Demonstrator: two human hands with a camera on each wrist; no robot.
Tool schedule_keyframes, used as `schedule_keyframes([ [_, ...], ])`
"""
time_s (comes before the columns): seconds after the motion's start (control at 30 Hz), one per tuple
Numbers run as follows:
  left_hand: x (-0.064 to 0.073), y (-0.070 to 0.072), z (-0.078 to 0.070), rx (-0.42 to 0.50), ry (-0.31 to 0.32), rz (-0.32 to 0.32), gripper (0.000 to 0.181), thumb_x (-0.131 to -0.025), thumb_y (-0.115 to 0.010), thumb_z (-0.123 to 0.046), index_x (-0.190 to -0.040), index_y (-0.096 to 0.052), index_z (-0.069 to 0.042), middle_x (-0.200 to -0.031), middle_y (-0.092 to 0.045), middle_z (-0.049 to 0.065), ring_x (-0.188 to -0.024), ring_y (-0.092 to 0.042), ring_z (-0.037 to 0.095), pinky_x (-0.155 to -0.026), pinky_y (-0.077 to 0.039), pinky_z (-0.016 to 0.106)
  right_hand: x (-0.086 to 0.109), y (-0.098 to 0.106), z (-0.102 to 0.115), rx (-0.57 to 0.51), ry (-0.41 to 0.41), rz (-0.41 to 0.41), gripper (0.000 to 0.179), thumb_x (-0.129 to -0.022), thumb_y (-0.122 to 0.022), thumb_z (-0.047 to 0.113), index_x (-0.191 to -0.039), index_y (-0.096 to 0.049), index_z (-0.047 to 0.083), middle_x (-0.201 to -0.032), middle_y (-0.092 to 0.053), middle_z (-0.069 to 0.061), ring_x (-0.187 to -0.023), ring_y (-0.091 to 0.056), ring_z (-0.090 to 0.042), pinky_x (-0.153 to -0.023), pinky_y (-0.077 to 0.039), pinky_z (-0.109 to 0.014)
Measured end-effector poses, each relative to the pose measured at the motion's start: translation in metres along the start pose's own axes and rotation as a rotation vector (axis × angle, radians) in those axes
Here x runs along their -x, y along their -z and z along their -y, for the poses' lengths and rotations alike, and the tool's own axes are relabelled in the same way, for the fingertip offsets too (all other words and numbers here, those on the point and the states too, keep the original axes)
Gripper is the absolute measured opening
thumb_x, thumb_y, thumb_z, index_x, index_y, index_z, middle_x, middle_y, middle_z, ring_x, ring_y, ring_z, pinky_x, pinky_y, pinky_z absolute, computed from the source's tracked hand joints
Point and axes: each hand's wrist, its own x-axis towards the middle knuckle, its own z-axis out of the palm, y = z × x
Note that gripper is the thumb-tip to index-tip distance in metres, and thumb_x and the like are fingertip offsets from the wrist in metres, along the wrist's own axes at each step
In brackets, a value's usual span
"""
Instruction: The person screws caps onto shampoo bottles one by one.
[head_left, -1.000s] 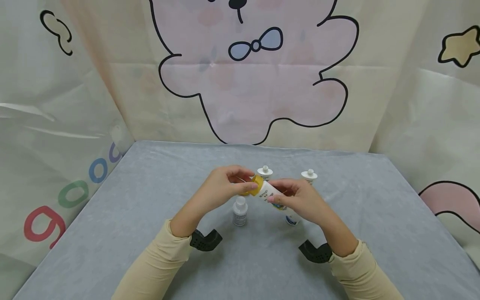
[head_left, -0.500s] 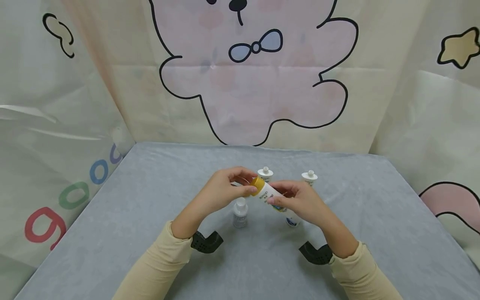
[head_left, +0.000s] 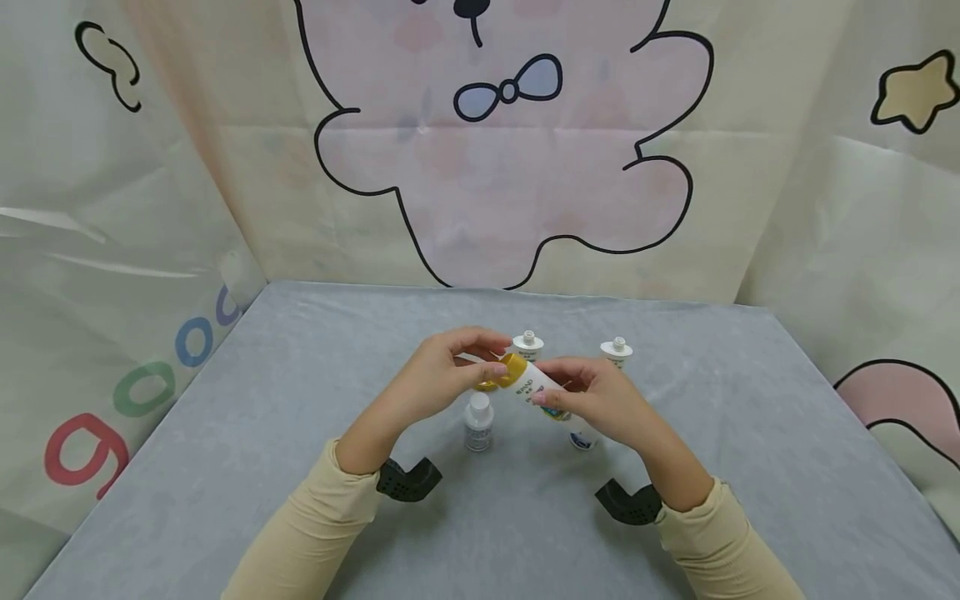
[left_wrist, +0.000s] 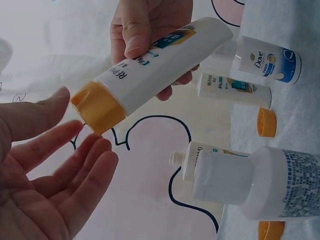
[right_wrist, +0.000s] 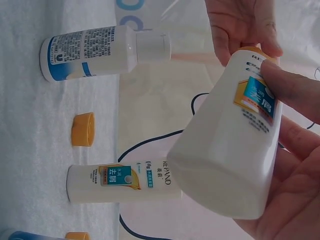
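A white shampoo bottle [left_wrist: 160, 65] with a yellow cap [left_wrist: 100, 107] is held tilted in the air, its cap end toward my left hand. My right hand [head_left: 603, 398] grips the bottle's body, thumb on the label side. My left hand [head_left: 442, 375] is at the cap, its thumb and fingers spread loosely around the cap's end. In the left wrist view the left fingers [left_wrist: 95, 160] look slightly apart from the cap or barely at its edge. The cap sits on the bottle.
A small white bottle [head_left: 479, 423] stands upright just in front of the hands. Uncapped white bottles stand behind, one left [head_left: 528, 346] and one right [head_left: 617, 352]. A Dove bottle [left_wrist: 270, 60] is under the right hand. Loose yellow caps, including one [left_wrist: 266, 122], lie on the grey cloth.
Both hands and the bottle stay in nearly the same place. The left fingers shift slightly about the cap and look looser on it now.
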Motion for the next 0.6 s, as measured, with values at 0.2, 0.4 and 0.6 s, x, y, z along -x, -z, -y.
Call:
schedule_keyframes([
  [0.2, 0.0001, 0.0006, 0.0005, -0.052, -0.040, -0.009, 0.020, -0.093, -0.071, -0.018, -0.113, -0.074, -0.018, -0.114, -0.070, -0.003, -0.104, -0.064, 0.014, -0.085, -0.056, 0.030, 0.0008, 0.0005, 0.0007, -0.002, -0.004, -0.008, 0.037, -0.091, -0.074, 0.020, -0.123, -0.068, 0.004, -0.111, -0.072, -0.016, -0.082, -0.068, -0.016, -0.071, -0.058, -0.029],
  [0.4, 0.0004, 0.0007, 0.0004, -0.047, -0.080, 0.006, 0.022, -0.093, -0.070, -0.012, -0.114, -0.073, -0.015, -0.116, -0.069, -0.001, -0.107, -0.064, 0.015, -0.086, -0.058, 0.028, 0.0009, 0.0008, 0.0012, -0.005, 0.006, -0.002, 0.037, -0.091, -0.073, 0.019, -0.124, -0.067, 0.004, -0.111, -0.072, -0.016, -0.081, -0.067, -0.015, -0.071, -0.058, -0.029],
  [0.6, 0.0014, 0.0034, 0.0019, -0.016, -0.122, 0.039, 0.026, -0.092, -0.069, -0.005, -0.117, -0.072, -0.011, -0.122, -0.067, 0.002, -0.115, -0.063, 0.018, -0.097, -0.055, 0.029, 0.0003, -0.0003, 0.0006, -0.013, 0.000, 0.003, 0.037, -0.091, -0.073, 0.019, -0.124, -0.067, 0.003, -0.112, -0.072, -0.016, -0.081, -0.068, -0.014, -0.071, -0.058, -0.028],
])
